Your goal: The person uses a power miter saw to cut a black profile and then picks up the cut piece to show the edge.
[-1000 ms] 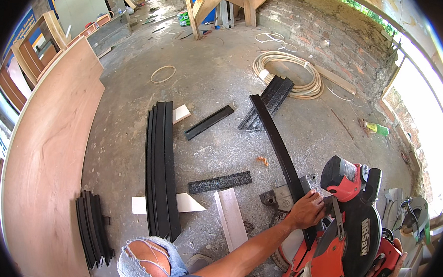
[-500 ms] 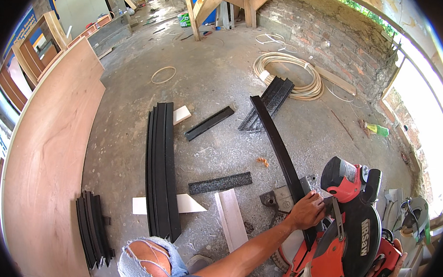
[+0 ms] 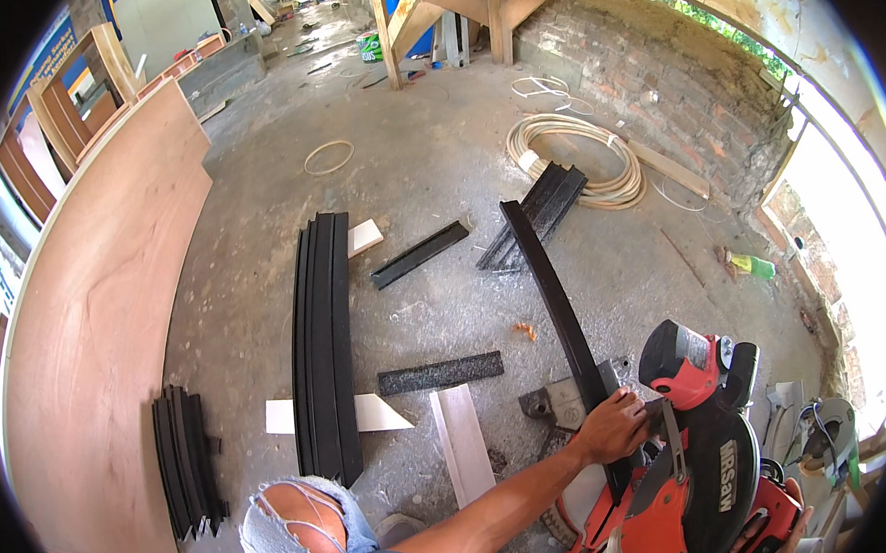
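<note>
- Your red-and-black miter saw (image 3: pixel 691 472) stands at four o'clock in your view.
- Your black bar (image 3: pixel 559 308), long and slim, has its near end at the saw, its far end pointing toward eleven o'clock.

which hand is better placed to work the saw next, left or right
Right, most likely: the right hand is already at the red saw handle, while the left hand is busy on the black strip.

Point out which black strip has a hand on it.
The long, narrow black strip running up to the red-and-black power saw: the bare left hand lies over it. No hand touches the other black strips.
</note>
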The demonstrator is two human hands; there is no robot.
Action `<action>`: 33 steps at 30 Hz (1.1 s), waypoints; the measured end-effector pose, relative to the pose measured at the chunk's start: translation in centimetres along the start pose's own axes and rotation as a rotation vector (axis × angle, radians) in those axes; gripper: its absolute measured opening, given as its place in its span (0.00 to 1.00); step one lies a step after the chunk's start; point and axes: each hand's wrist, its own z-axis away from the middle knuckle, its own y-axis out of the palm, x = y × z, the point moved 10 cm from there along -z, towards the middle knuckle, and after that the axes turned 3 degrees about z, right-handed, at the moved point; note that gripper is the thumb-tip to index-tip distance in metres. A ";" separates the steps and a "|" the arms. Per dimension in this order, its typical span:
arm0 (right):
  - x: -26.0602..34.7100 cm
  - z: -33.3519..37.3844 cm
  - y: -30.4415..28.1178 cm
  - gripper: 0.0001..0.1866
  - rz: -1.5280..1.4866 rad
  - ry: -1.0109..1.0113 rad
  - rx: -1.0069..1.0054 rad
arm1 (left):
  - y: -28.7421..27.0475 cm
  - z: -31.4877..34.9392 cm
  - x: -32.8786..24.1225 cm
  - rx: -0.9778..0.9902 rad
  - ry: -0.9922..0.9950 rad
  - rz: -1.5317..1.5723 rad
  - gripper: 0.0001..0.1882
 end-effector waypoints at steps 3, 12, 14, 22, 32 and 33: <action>0.2 0.1 0.2 0.32 -0.003 -0.011 -0.005 | 0.1 0.1 0.0 -0.012 0.004 -0.003 0.11; 0.5 0.4 0.4 0.32 -0.004 -0.017 0.002 | 0.1 0.0 0.1 0.005 -0.003 0.017 0.11; 0.5 0.4 0.5 0.32 -0.006 -0.015 0.004 | 0.1 0.1 0.1 -0.004 0.001 0.018 0.11; 0.3 0.1 0.8 0.32 -0.006 -0.009 0.017 | -0.3 0.1 0.0 -0.029 0.009 0.018 0.11; 0.6 0.5 1.3 0.30 -0.010 -0.022 -0.008 | 0.1 0.0 0.1 -0.017 0.000 0.022 0.11; 0.6 0.5 1.3 0.30 -0.013 -0.010 0.010 | 0.1 0.0 0.0 -0.021 0.004 0.021 0.11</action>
